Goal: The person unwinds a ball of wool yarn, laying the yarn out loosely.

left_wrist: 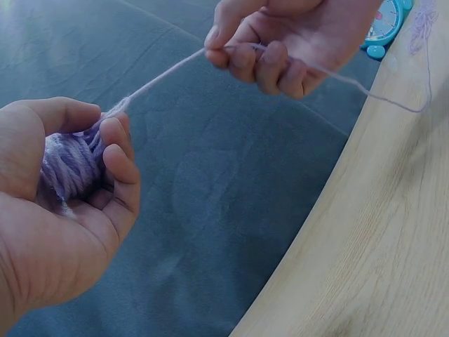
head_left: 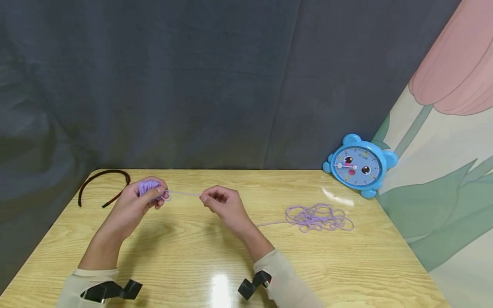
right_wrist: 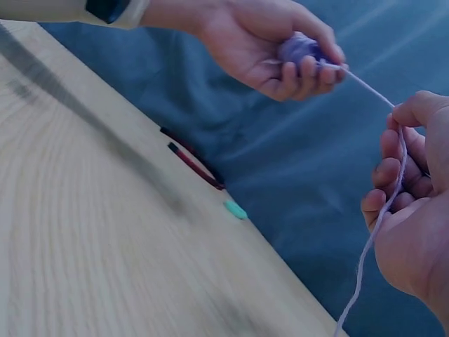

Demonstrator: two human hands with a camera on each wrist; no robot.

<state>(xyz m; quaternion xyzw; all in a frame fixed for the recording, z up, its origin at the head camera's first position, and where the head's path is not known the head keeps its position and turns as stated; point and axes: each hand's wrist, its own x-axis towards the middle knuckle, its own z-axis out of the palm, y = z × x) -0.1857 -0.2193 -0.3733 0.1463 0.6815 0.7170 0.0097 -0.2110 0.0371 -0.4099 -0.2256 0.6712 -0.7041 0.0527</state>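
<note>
A small ball of lilac yarn (head_left: pixel 148 186) sits in my left hand (head_left: pixel 132 203), with the thumb and fingers curled round it. From the ball a taut strand (left_wrist: pixel 165 74) runs across to my right hand (head_left: pixel 227 207). There the thumb and index finger pinch the yarn, as the left wrist view shows closely. Past the pinch, the strand hangs slack along the right palm (right_wrist: pixel 414 232) and down to the table. A loose tangle of the same yarn (head_left: pixel 317 218) lies on the table to the right of my right forearm.
A blue bear-shaped clock (head_left: pixel 357 167) leans at the table's back right corner. A dark curved band (head_left: pixel 82 188) lies at the back left, behind the left hand. In the right wrist view a small green object (right_wrist: pixel 236 209) rests near the table's edge. Dark curtain (head_left: pixel 192 85) hangs behind.
</note>
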